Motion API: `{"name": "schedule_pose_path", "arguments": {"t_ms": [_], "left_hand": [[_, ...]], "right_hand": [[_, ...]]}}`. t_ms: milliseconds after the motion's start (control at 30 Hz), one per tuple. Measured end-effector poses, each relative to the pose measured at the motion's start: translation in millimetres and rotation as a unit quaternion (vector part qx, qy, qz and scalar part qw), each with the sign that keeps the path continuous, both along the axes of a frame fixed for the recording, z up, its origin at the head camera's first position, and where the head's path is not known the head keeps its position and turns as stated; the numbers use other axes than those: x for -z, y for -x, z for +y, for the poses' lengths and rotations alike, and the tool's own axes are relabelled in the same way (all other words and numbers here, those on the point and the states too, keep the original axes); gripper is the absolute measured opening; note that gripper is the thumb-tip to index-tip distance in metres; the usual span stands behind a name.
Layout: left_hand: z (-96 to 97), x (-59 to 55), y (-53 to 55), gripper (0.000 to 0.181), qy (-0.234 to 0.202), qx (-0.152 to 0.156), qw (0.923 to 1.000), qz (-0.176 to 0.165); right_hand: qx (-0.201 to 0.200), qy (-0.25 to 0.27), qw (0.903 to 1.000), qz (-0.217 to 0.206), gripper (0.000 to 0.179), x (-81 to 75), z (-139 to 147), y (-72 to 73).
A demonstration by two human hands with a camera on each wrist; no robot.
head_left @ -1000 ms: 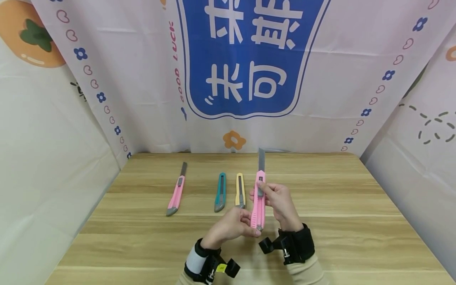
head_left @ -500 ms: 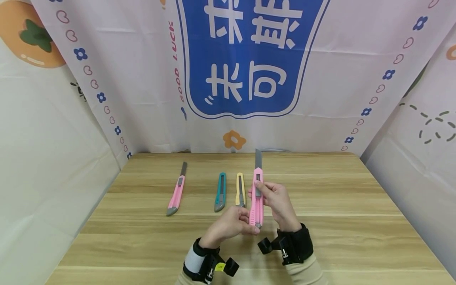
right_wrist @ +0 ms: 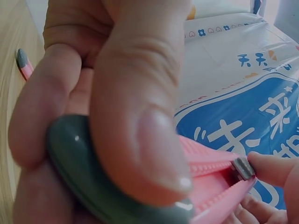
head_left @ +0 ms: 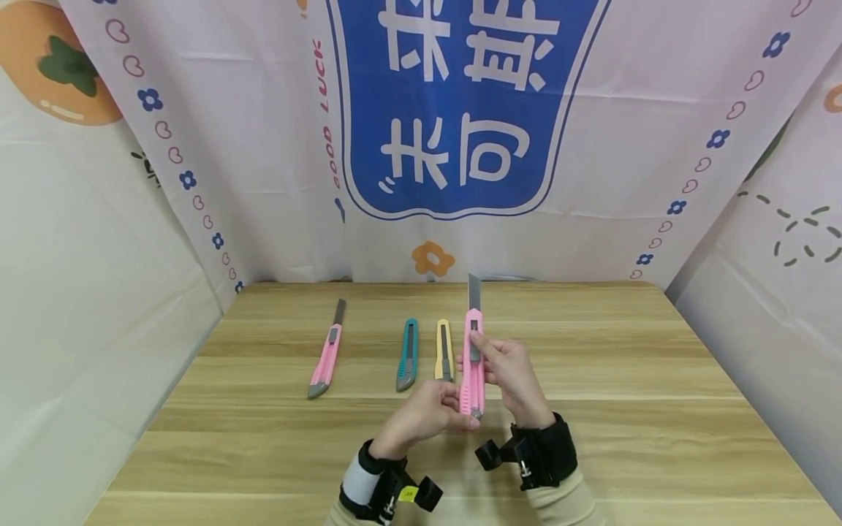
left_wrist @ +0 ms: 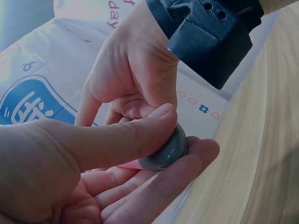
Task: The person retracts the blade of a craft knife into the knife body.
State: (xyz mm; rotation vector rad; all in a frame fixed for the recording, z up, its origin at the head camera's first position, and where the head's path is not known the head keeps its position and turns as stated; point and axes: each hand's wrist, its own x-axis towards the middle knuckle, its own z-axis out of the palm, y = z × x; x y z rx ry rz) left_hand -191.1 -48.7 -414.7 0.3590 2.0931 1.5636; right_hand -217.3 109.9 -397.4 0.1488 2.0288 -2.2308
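Both hands hold a pink utility knife (head_left: 468, 391) up in front of the body, its grey blade (head_left: 474, 292) extended and pointing away. My left hand (head_left: 424, 413) pinches the tail end; in the left wrist view its thumb lies over the dark grey end cap (left_wrist: 168, 151). Further up the handle, my right hand (head_left: 517, 374) grips the knife, thumb on the grey slider (right_wrist: 243, 168). Just left of the held knife lies a yellow utility knife (head_left: 444, 351), its lower end close behind the left hand in the head view.
On the wooden table (head_left: 631, 438) lie a teal utility knife (head_left: 407, 354) and, farther left, a second pink utility knife (head_left: 325, 363) with its blade out. A printed white cloth (head_left: 283, 219) hangs behind the table's far edge, with more cloth at both sides.
The held pink knife and both hands have shifted slightly to the left. Its blade stays extended, and the knives on the table have not moved.
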Motion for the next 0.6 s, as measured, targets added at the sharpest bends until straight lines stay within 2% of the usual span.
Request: {"name": "schedule_pose_path", "arguments": {"t_ms": [200, 600], "left_hand": [[0.3, -0.8, -0.3, 0.020, -0.001, 0.011, 0.9999, -0.010], [-0.3, -2.0, -0.9, 0.018, -0.006, 0.016, 0.9997, -0.017]], "right_hand": [[0.011, -0.003, 0.9999, 0.003, 0.034, -0.6, -2.6, -0.5], [-0.004, 0.001, 0.9998, 0.019, 0.035, -0.4, -1.6, -0.7]]}}
